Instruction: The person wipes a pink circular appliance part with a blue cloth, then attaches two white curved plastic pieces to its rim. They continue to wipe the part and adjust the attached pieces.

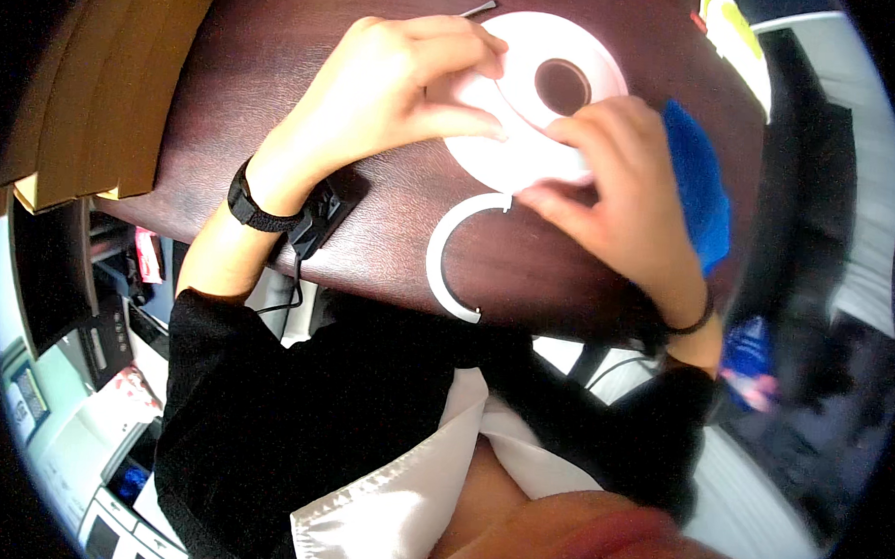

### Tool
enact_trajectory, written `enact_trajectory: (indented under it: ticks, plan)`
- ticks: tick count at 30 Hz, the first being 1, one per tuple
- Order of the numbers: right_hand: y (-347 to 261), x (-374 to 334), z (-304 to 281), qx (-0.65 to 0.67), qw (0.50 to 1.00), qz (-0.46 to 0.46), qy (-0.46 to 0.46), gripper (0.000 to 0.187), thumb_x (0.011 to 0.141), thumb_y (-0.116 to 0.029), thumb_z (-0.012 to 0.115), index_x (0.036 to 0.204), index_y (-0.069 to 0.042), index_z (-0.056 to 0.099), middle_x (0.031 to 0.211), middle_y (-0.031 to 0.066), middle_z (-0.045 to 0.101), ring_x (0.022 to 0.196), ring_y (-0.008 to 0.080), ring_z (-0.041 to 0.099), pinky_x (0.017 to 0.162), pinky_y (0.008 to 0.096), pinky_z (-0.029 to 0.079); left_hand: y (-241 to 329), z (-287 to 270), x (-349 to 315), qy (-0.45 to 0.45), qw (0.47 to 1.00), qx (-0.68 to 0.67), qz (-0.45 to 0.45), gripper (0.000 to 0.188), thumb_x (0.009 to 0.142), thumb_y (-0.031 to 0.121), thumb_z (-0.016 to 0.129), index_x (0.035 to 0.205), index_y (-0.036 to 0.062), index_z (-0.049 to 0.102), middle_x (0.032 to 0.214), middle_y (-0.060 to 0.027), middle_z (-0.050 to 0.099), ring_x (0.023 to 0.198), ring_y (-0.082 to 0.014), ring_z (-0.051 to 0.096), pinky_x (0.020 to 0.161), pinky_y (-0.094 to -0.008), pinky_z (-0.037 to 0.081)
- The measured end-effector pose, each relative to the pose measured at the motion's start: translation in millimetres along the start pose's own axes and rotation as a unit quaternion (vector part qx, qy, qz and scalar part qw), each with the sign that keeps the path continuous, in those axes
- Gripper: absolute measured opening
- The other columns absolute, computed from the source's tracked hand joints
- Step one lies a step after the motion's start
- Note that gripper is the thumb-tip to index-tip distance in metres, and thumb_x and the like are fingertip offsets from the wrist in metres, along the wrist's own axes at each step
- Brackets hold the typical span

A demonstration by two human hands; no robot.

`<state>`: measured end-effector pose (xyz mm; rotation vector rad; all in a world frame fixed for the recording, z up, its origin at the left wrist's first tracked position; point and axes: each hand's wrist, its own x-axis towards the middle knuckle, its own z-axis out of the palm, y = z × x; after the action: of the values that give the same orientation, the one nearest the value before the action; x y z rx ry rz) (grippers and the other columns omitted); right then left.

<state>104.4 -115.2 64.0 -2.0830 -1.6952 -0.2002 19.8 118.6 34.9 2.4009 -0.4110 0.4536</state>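
A white round disc (pixel 598 58) with a dark round hole lies at the far middle of the table, with a second white rounded part overlapping below it. Whether they are joined I cannot tell. My left hand (pixel 405 76) grips the left side, thumb below and fingers above. On the right, my right hand (pixel 619 177) has its fingers bent over the edge of the white part and its thumb near the lower rim. Just nearer to me, a white C-shaped ring piece (pixel 438 255) rests on the table by its front edge, touched by neither hand.
The dark brown table (pixel 390 223) has cardboard (pixel 109 80) at its left. A blue sheet-like thing (pixel 697 185) lies beside my right hand. A thin grey rod-like thing (pixel 480 8) shows behind the disc. A black device (pixel 319 221) with a cable is by my left wrist.
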Motion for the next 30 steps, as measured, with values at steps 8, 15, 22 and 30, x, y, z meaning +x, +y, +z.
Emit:
enact_trajectory:
  ticks: [8,15,22,30]
  plan:
    - [-15,25,26,-0.067,0.998,0.007,-0.015,0.034,0.077,-0.027,0.073,0.099,-0.006,0.058,0.082,0.0081,0.055,0.078,0.0266,0.055,0.072,0.0403,0.041,-10,-3,-4,0.013,1.0,-0.018,0.008,0.057,0.067,0.022,0.079,0.117,0.0035,0.061,0.109,-0.0136,0.065,0.089,-0.0315,0.065,0.08,-0.0375,0.052]
    - [-17,29,27,-0.137,0.988,-0.07,-0.029,0.029,0.076,-0.017,0.072,0.099,-0.002,0.06,0.076,0.0065,0.052,0.069,0.0226,0.055,0.059,0.0353,0.046,-13,1,-8,0.017,0.999,-0.026,0.013,0.052,0.068,0.019,0.077,0.115,0.0021,0.061,0.104,-0.0134,0.063,0.086,-0.0309,0.066,0.074,-0.0382,0.053]
    - [-11,30,29,-0.138,0.983,-0.106,-0.049,0.027,0.076,-0.016,0.071,0.097,-0.001,0.063,0.075,0.0059,0.051,0.069,0.0212,0.055,0.059,0.0332,0.046,-15,4,-9,0.018,1.0,-0.02,0.007,0.052,0.069,0.022,0.077,0.114,0.002,0.062,0.105,-0.0134,0.063,0.084,-0.0299,0.066,0.074,-0.0377,0.053]
    - [-12,34,36,-0.134,0.987,-0.088,-0.024,0.02,0.075,-0.017,0.07,0.087,-0.005,0.061,0.071,0.0057,0.051,0.065,0.0229,0.055,0.056,0.0353,0.046,-14,2,-9,0.008,1.0,-0.021,0.001,0.052,0.068,0.022,0.077,0.114,0.0022,0.062,0.107,-0.013,0.063,0.085,-0.0301,0.066,0.075,-0.0375,0.053]
